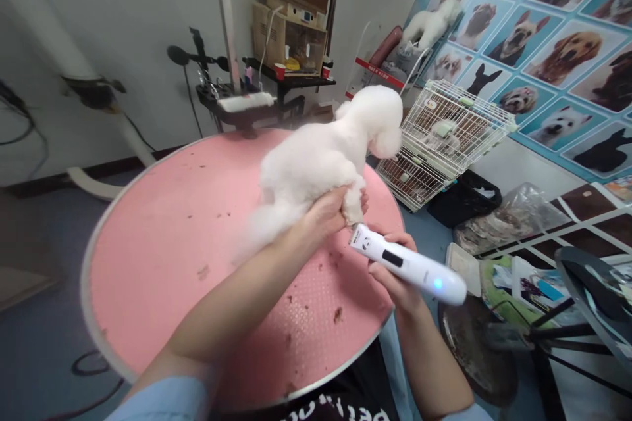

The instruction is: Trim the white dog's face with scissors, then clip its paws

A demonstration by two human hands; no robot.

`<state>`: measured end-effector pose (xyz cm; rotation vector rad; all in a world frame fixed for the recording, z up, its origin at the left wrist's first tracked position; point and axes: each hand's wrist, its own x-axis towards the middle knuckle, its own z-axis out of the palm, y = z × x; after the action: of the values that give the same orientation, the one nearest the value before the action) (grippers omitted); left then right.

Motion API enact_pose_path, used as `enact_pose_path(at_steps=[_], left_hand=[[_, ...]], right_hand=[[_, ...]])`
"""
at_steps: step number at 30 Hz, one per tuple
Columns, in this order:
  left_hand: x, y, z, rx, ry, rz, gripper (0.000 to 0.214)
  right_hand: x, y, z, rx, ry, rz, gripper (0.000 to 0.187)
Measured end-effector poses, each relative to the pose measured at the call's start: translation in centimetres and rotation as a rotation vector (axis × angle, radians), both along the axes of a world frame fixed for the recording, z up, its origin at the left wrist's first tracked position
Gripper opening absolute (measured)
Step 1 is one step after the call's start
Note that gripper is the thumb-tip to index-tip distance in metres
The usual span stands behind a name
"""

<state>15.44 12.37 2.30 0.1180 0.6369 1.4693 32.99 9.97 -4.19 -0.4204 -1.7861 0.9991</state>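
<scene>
A fluffy white dog (316,154) stands on a round pink grooming table (162,230), its head turned toward the right. My left hand (330,210) reaches under its body and is closed around one of its legs (352,204), the fingertips showing on the far side. In my right hand (395,270) is a white hair clipper (409,265) with a blue light lit near its rear end. The clipper's blade head is right beside the paw at the bottom of the held leg; whether it touches the fur I cannot tell.
Hair tufts (338,314) lie scattered on the table. A black stand with tools (241,102) is behind it. White wire cages (454,125), a black bin (464,200) and a black stool (597,296) stand at the right.
</scene>
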Motion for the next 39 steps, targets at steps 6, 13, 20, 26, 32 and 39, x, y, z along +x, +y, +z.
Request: enact_pose_path(at_steps=[6, 13, 20, 26, 32, 39], left_hand=[[0.0, -0.3, -0.4, 0.004, -0.053, 0.152, 0.03], [-1.1, -0.8, -1.5, 0.086, -0.09, 0.012, 0.028], [-1.6, -0.6, -2.3, 0.156, -0.095, -0.084, 0.024], [-2.1, -0.4, -2.7, 0.158, -0.086, -0.134, 0.023], [-2.1, -0.3, -3.0, 0.148, -0.062, -0.13, 0.021], [-1.9, -0.1, -3.6, 0.288, -0.076, -0.074, 0.015]], right_hand=[[-1.2, 0.7, -2.4, -0.337, 0.483, -0.288, 0.039], [-3.0, 1.6, -2.5, -0.551, 0.475, -0.27, 0.043], [-4.0, 1.1, -1.0, -0.692, 0.543, -0.246, 0.047], [-4.9, 0.5, -0.3, -0.653, 0.526, -0.218, 0.045], [-4.7, 0.0, -0.8, -0.545, 0.512, -0.246, 0.046], [-4.0, -0.8, -2.5, -0.221, 0.407, -0.272, 0.041]])
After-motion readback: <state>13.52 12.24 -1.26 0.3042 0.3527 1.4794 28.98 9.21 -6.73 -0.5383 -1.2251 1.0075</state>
